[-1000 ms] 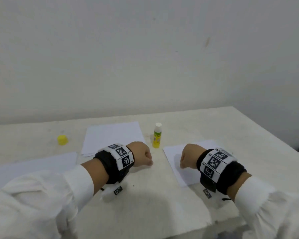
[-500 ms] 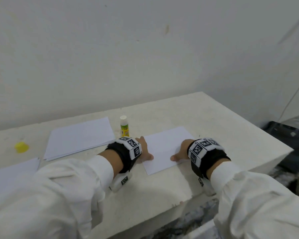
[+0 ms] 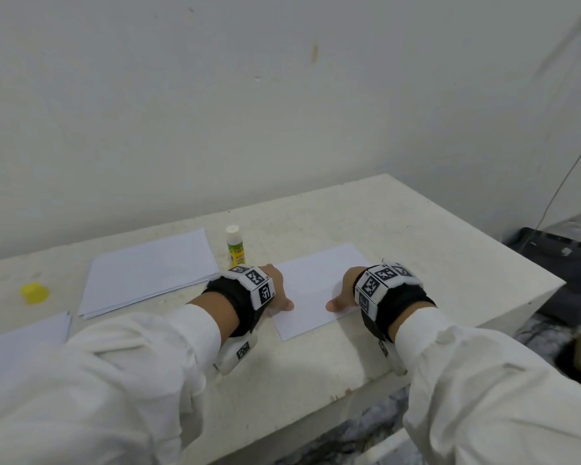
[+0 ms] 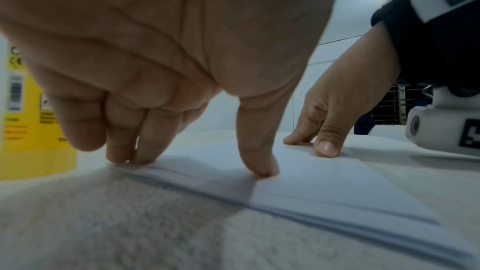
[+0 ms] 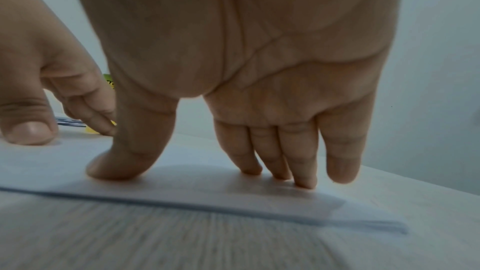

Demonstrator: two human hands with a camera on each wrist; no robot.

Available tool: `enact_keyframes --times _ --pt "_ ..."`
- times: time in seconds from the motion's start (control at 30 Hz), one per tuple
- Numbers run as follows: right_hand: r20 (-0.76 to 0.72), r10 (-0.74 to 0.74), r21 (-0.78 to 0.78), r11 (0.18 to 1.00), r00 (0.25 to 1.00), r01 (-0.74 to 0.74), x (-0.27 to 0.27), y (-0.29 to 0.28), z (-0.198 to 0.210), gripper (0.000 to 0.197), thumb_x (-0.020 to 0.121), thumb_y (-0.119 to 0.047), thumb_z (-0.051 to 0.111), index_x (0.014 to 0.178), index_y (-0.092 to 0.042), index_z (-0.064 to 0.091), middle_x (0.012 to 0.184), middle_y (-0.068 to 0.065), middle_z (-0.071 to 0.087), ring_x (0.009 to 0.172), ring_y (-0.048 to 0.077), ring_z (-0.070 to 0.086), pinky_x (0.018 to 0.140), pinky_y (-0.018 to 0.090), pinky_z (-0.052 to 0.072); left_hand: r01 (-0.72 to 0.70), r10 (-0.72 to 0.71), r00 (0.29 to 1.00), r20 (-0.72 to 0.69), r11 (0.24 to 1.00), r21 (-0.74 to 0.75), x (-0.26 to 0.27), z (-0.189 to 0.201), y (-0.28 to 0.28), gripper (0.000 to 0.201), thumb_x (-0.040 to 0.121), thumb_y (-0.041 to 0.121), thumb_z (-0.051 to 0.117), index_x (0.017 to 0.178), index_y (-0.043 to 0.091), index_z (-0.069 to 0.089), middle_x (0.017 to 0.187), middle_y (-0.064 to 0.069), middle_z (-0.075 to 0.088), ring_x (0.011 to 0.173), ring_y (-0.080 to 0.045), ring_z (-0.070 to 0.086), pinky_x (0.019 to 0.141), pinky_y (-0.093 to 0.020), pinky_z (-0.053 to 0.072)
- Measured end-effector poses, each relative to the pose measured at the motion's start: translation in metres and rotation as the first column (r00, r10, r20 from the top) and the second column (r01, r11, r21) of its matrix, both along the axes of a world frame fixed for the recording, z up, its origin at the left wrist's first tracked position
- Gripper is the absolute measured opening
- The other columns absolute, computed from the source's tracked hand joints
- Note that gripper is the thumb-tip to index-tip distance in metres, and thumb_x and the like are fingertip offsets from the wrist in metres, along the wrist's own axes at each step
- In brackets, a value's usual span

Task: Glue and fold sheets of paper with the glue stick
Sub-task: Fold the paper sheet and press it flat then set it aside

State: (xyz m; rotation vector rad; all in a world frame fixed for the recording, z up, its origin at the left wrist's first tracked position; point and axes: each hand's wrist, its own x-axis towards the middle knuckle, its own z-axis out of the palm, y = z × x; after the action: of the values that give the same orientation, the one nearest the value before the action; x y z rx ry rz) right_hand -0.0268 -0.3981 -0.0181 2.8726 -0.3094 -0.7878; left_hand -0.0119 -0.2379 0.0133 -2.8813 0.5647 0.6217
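A white folded sheet of paper (image 3: 312, 290) lies on the stone table (image 3: 416, 250) in front of me. My left hand (image 3: 277, 293) rests on its left edge, fingers and thumb straight, tips pressing the paper (image 4: 298, 184). On the right part of the sheet, my right hand (image 3: 344, 290) presses down the same way, its fingertips (image 5: 303, 182) on the paper (image 5: 182, 184). The glue stick (image 3: 234, 246), yellow-green with a white cap, stands upright just behind my left hand and shows as a yellow tube (image 4: 28, 122) in the left wrist view.
A stack of white sheets (image 3: 148, 270) lies left of the glue stick. A yellow cap (image 3: 34, 293) sits at the far left, another sheet (image 3: 24, 337) near the front left. The table's right edge (image 3: 530, 263) drops to a dark object on the floor (image 3: 564, 263).
Both hands were fists a second ago, the left beside the sheet. They have since opened and moved onto it, fingertips pressing down. My head view has shifted right.
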Motion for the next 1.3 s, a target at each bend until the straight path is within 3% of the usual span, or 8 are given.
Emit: enact_keyframes --times 0.17,0.33,0.43,0.6,0.73,0.97,1.17,1.3 --pt "0.017 -0.035 0.014 0.999 0.999 0.035 -0.004 -0.001 0.004 0.055 0.078 -0.069 0.053 0.077 -0.014 0.051 0.082 0.004 0.056 0.099 0.028 0.061 0.092 0.040 0.047 0.005 -0.004 1.000 0.004 0.999 -0.034 -0.006 0.003 -0.002 0.054 0.093 0.042 0.056 0.127 0.001 0.047 0.114 -0.010 0.058 0.089 -0.019 0.047 0.066 -0.026 0.039" --pt "0.029 -0.057 0.033 0.998 0.998 0.056 -0.004 -0.002 0.003 0.055 0.078 -0.069 0.053 0.070 -0.014 0.049 0.074 0.003 0.055 0.092 0.027 0.060 0.092 0.041 0.048 -0.109 0.093 0.993 -0.068 0.945 -0.309 -0.001 -0.002 0.005 0.079 0.081 0.037 0.072 0.142 0.011 0.029 0.133 -0.007 0.051 0.115 -0.026 0.054 0.089 -0.032 0.045" --pt "0.047 -0.072 0.053 0.996 0.996 0.070 -0.006 -0.003 0.002 0.054 0.076 -0.071 0.054 0.071 -0.017 0.054 0.073 0.002 0.057 0.090 0.027 0.062 0.089 0.040 0.049 -0.251 0.219 0.968 -0.125 0.786 -0.566 -0.005 -0.002 0.010 0.097 0.079 0.029 0.074 0.152 0.025 0.010 0.144 -0.012 0.035 0.126 -0.030 0.044 0.100 -0.036 0.043" --pt "0.105 -0.118 0.125 0.987 0.987 0.104 -0.014 0.002 0.011 0.065 0.072 -0.064 0.064 0.107 -0.010 0.056 0.112 0.007 0.064 0.103 0.029 0.061 0.092 0.040 0.048 -0.648 0.308 0.761 -0.571 0.315 -0.693 -0.020 -0.001 0.012 0.053 0.084 -0.004 0.063 0.130 0.019 0.049 0.118 -0.017 0.055 0.087 -0.028 0.062 0.078 -0.043 0.058" --pt "0.188 -0.075 0.207 0.978 0.979 0.035 -0.034 0.012 0.025 0.049 0.089 -0.032 0.060 0.131 -0.008 0.051 0.132 0.009 0.055 0.119 0.026 0.054 0.098 0.034 0.045 -0.715 0.281 0.698 -0.658 0.303 -0.630 -0.029 -0.002 0.009 0.035 0.089 -0.008 0.057 0.120 0.007 0.059 0.114 -0.018 0.058 0.092 -0.029 0.063 0.079 -0.036 0.055" --pt "0.209 0.085 0.575 0.795 0.974 -0.193 -0.091 0.034 0.041 0.039 0.091 -0.005 0.051 0.125 -0.019 0.063 0.129 -0.001 0.060 0.115 0.013 0.054 0.098 0.020 0.039 -0.806 0.264 0.583 -0.768 0.069 -0.588 -0.026 -0.003 0.013 0.029 0.087 -0.019 0.049 0.115 -0.012 0.055 0.100 -0.020 0.058 0.111 -0.041 0.058 0.087 -0.048 0.051" --pt "0.102 0.334 0.241 0.906 0.937 -0.349 -0.081 0.045 0.011 0.045 0.093 -0.009 0.044 0.138 -0.004 0.037 0.142 0.012 0.040 0.128 0.029 0.042 0.106 0.035 0.034 -0.841 0.240 0.531 -0.813 0.028 -0.541 -0.026 0.002 0.010 0.014 0.088 -0.021 0.044 0.090 -0.012 0.054 0.105 -0.022 0.059 0.115 -0.043 0.054 0.088 -0.051 0.048" --pt "0.039 0.211 0.003 0.977 0.977 -0.211 -0.059 0.006 -0.015 0.063 0.093 -0.024 0.053 0.147 -0.010 0.025 0.152 0.010 0.028 0.137 0.029 0.032 0.112 0.038 0.027 -0.815 0.255 0.567 -0.783 0.039 -0.578 -0.022 -0.005 0.014 0.035 0.085 -0.023 0.049 0.118 -0.013 0.055 0.116 -0.020 0.058 0.098 -0.036 0.059 0.077 -0.043 0.057"
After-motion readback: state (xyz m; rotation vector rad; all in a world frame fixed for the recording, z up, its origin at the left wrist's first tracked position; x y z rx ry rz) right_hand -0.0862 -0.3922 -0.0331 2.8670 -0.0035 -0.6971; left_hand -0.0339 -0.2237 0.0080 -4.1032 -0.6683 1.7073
